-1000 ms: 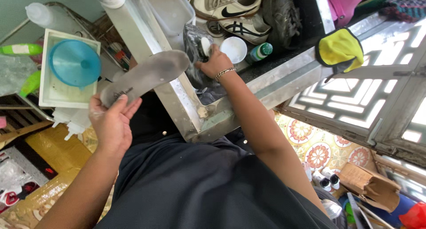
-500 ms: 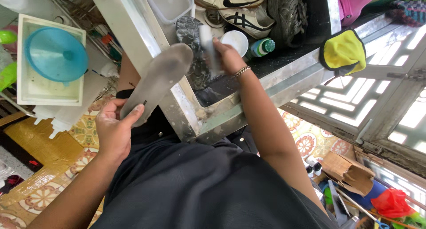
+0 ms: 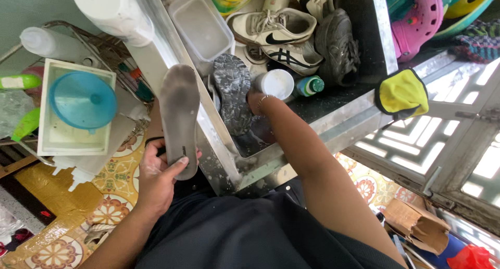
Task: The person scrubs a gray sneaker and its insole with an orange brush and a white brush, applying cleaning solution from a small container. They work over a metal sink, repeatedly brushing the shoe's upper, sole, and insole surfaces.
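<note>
My left hand [image 3: 159, 178] grips the heel end of a dirty grey insole [image 3: 179, 112] and holds it upright beside the metal sink's rim [image 3: 216, 149]. A wet grey shoe [image 3: 233, 92] lies in the sink with its patterned sole facing me. My right hand [image 3: 254, 100] reaches down into the sink right next to that shoe. Only its wrist, with a chain bracelet, and the back of the hand show. The fingers are hidden behind the shoe, so what they hold is unclear.
A white cup [image 3: 276, 83], a green-capped bottle [image 3: 308, 85], several sneakers [image 3: 273, 26] and a clear tub [image 3: 202, 28] crowd the sink's far side. A white tray with a blue funnel [image 3: 83, 99] sits left. A yellow cloth [image 3: 402, 94] hangs on the ledge by the window grille.
The insole has swung from slanted over the sink rim to upright, closer to me. My right hand dropped from holding a white brush against the shoe to low in the sink; the brush is out of sight.
</note>
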